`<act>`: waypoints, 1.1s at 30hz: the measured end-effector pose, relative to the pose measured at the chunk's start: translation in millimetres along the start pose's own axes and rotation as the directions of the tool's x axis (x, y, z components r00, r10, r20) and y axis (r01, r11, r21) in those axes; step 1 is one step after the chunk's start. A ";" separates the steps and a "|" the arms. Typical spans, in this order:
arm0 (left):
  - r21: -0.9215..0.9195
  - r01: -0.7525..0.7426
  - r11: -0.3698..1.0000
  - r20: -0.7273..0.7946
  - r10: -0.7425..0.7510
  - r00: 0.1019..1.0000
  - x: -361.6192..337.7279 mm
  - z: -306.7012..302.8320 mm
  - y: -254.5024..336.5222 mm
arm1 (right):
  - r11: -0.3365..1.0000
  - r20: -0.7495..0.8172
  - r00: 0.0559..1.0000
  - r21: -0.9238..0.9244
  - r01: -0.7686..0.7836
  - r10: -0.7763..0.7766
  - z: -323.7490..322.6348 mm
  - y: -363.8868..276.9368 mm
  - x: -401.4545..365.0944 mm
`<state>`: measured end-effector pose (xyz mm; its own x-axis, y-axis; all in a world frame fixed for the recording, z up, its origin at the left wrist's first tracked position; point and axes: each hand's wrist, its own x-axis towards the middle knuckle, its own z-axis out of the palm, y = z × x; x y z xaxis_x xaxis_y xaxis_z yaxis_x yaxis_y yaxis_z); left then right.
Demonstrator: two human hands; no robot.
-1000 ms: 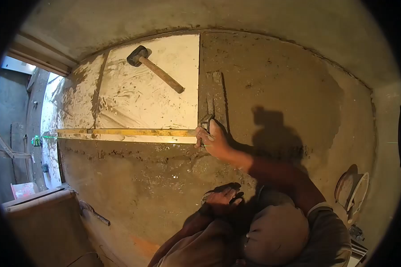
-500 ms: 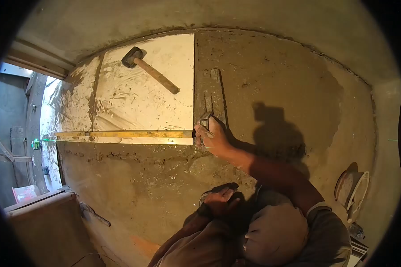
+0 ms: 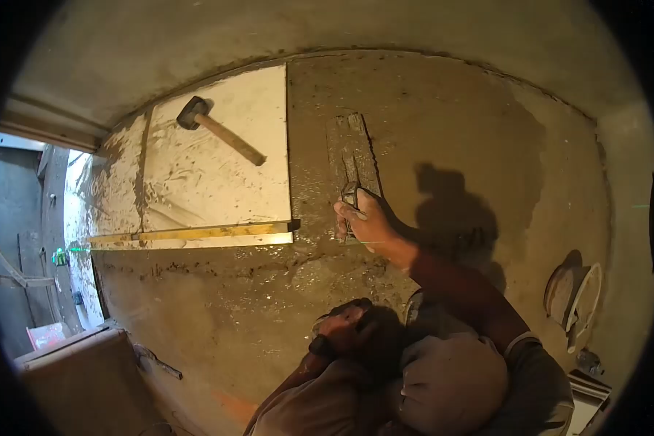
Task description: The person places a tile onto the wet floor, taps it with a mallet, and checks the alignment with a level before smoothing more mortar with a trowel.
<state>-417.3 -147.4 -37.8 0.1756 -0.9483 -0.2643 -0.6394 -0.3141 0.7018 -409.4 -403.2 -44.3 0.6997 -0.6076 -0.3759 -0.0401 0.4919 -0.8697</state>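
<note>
My right hand (image 3: 360, 216) is closed around the handle of a long, mortar-smeared plastering float (image 3: 354, 149). The float lies flat on the wet mortar (image 3: 443, 109), a little to the right of the white tile's edge. Lower down, my left hand (image 3: 344, 325) hovers over or rests on the mortar in shadow. Its fingers look curled, and what they hold is too dark to make out. On the smeared white tiles (image 3: 251, 189) lies a rubber mallet (image 3: 229, 138) with a wooden handle. A yellow spirit level (image 3: 218, 232) runs along the tiles' near edge.
A white-rimmed round object (image 3: 588, 298) stands on the right. At the lower left are a brown box-like block (image 3: 80, 378) and a dark hand tool (image 3: 158, 362). A green-lit laser device (image 3: 59, 256) is at the far left. Walls border the floor.
My right hand and the float have slid right, away from the tile edge, leaving a strip of mortar between them. My left hand has shifted slightly. The view has moved a little.
</note>
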 end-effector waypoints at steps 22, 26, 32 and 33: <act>0.125 0.155 0.980 0.124 -0.171 0.977 13.8 -7.6 21.4 | 0.979 -0.149 0.989 -0.202 -0.004 -0.026 -220.6 -66.1 -101.0; 0.124 0.199 0.972 0.169 -0.218 0.961 13.7 -8.1 20.6 | 0.985 -0.183 0.983 -0.173 -0.023 -0.010 -254.7 -83.8 -118.6; 0.153 0.051 0.987 0.108 -0.068 0.992 11.7 3.2 2.8 | 0.986 -0.316 0.947 -0.169 -0.002 -0.052 -325.7 -93.2 -153.1; 0.152 0.066 0.986 0.123 -0.085 0.989 12.3 1.3 5.5 | 0.985 -0.322 0.945 -0.173 -0.002 -0.055 -336.1 -96.9 -161.0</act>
<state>-419.6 -160.7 -38.0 0.1362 -0.9052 -0.4026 -0.7326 -0.3656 0.5742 -757.9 -562.5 -7.0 0.4335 -0.8023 -0.4103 -0.1643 0.3774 -0.9114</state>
